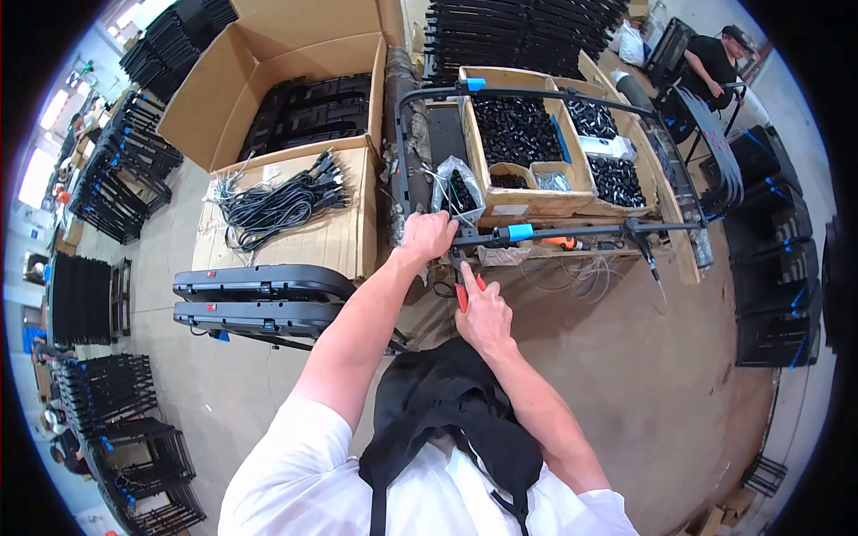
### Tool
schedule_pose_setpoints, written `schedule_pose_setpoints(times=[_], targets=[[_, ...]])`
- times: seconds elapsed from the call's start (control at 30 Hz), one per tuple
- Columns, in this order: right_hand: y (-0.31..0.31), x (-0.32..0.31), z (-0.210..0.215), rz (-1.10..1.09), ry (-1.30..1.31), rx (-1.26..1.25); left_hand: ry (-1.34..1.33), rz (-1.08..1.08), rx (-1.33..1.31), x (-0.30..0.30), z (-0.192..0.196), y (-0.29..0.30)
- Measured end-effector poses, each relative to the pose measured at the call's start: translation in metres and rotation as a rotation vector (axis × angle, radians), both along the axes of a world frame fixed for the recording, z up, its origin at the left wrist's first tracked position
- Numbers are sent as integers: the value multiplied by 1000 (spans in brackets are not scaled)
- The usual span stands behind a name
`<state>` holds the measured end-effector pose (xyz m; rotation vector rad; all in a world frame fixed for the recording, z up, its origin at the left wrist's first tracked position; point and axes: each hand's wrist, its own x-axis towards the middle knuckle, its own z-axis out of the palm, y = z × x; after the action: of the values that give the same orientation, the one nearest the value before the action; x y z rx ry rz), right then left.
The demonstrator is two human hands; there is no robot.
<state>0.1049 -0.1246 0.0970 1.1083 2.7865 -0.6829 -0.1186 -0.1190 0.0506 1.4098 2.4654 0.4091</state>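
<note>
My left hand (427, 236) grips the near bar of a black metal tube frame (572, 96) that lies over the wooden boxes. My right hand (483, 313) sits just below that bar and holds red-handled pliers (463, 293), jaws pointing up toward the frame. A blue sleeve (519, 232) wraps the bar to the right of my left hand. A clear plastic bag (456, 189) of small black parts hangs just above my left hand.
Wooden boxes (521, 201) hold black plastic parts. A bundle of black cables (277, 201) lies on a cardboard box to the left, with black panels (259, 299) stacked beside it. Another person (715, 64) works at the far right among black racks.
</note>
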Motion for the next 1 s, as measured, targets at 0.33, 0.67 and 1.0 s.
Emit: schedule_pose_setpoints(times=[0.33,0.67,1.0], targets=[[-20,-29,-1,-41,-112,28,-38,131,75,4,-6,8],[43,5,-58,-238,456,-1234,-64,220,142,1,-12,11],[55,12,-96,-49,121,-356,-147,290,126,7,-2,20]])
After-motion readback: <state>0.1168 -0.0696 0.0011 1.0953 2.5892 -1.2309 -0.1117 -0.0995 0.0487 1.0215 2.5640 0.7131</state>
